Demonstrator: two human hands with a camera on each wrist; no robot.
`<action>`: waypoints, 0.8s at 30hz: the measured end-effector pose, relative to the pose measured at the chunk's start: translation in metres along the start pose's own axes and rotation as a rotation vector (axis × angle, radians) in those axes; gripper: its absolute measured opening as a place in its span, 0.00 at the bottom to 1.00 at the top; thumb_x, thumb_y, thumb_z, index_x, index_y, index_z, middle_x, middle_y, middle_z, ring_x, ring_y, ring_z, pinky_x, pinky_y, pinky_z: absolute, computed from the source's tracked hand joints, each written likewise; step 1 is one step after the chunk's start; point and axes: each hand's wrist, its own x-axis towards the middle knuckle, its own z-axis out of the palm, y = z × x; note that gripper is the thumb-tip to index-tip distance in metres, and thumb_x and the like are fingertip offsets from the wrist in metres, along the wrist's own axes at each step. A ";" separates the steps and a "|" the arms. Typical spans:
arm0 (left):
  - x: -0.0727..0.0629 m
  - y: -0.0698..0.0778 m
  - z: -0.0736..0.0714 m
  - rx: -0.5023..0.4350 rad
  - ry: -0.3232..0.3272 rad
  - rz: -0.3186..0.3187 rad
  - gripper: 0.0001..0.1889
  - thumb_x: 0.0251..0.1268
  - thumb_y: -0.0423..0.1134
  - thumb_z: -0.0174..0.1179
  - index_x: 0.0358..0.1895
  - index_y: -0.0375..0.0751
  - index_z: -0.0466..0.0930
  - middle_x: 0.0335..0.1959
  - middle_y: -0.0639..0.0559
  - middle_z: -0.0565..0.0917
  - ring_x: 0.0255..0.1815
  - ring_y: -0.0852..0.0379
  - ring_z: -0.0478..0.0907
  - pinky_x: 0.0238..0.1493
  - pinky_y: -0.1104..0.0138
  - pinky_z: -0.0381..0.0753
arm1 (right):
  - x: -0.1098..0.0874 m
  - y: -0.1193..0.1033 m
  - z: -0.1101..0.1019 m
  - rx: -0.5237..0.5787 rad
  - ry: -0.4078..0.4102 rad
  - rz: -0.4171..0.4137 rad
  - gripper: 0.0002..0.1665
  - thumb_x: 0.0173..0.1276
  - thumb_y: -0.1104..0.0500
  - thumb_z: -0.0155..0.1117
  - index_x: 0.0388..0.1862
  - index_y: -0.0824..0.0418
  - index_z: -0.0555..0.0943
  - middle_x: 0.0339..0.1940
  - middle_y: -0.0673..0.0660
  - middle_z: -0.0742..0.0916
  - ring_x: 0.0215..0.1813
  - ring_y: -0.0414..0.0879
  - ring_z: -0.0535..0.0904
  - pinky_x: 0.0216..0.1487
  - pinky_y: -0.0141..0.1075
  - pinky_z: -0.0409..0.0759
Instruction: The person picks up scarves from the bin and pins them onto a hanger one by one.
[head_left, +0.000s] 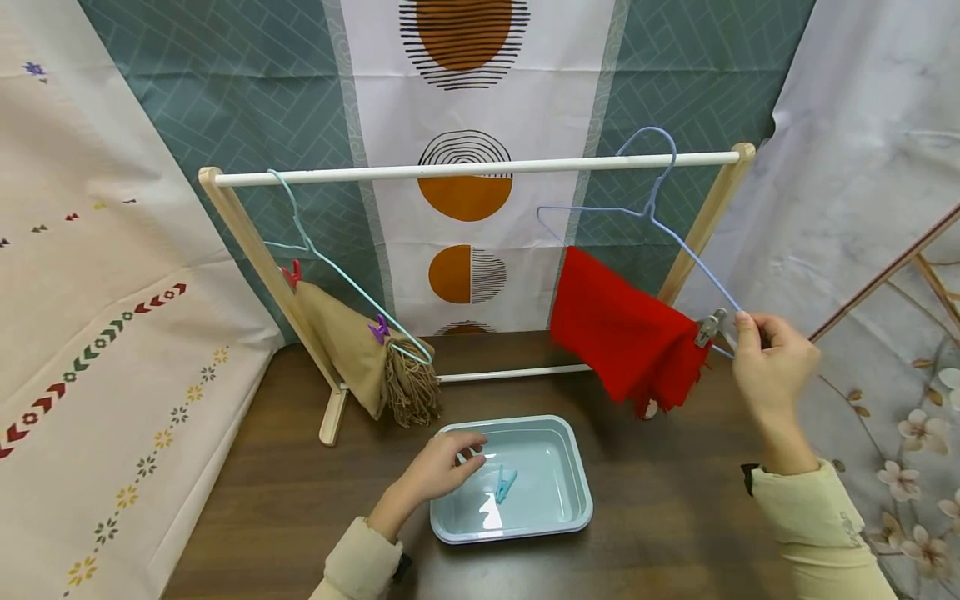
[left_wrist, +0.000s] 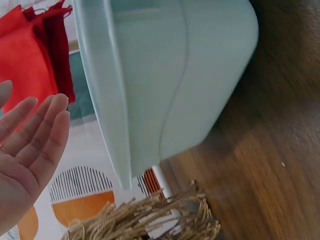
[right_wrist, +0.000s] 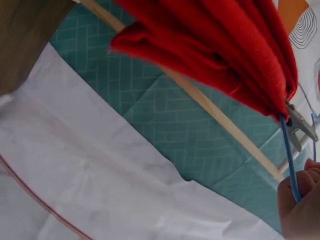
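My right hand (head_left: 776,362) pinches the right corner of a periwinkle-blue hanger (head_left: 686,246), whose hook goes over the rack's white rail. A red cloth (head_left: 622,329) hangs from this hanger, slanting down toward the right. A metal clip (head_left: 711,327) grips its right end close to my fingertips; the right wrist view shows the clip (right_wrist: 300,125) too. My left hand (head_left: 447,462) is above the left side of a pale blue basin (head_left: 581,508), its fingers loosely bent and holding nothing. Inside the basin lies a light-blue clothespin (head_left: 504,485).
On the left of the wooden rack (head_left: 480,169), a mint hanger (head_left: 360,287) carries a tan fringed cloth (head_left: 341,337) with a red clothespin (head_left: 292,272) and a purple clothespin (head_left: 380,328). Patterned curtains stand behind and at both sides of the brown table (head_left: 292,508).
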 end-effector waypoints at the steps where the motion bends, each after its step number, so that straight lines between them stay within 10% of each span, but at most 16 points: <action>1: -0.003 0.000 -0.001 -0.003 0.012 -0.003 0.12 0.61 0.33 0.56 0.47 0.32 0.78 0.37 0.47 0.82 0.32 0.59 0.78 0.29 0.72 0.76 | 0.000 0.001 0.002 -0.007 -0.005 0.022 0.11 0.58 0.68 0.61 0.22 0.77 0.80 0.13 0.26 0.68 0.15 0.24 0.59 0.19 0.18 0.56; 24: -0.070 -0.034 -0.044 0.004 0.479 -0.078 0.11 0.52 0.24 0.60 0.41 0.28 0.79 0.30 0.46 0.83 0.29 0.61 0.79 0.26 0.71 0.78 | -0.039 0.013 0.005 0.012 -0.120 0.081 0.08 0.59 0.68 0.60 0.27 0.75 0.81 0.16 0.27 0.72 0.16 0.24 0.64 0.19 0.17 0.61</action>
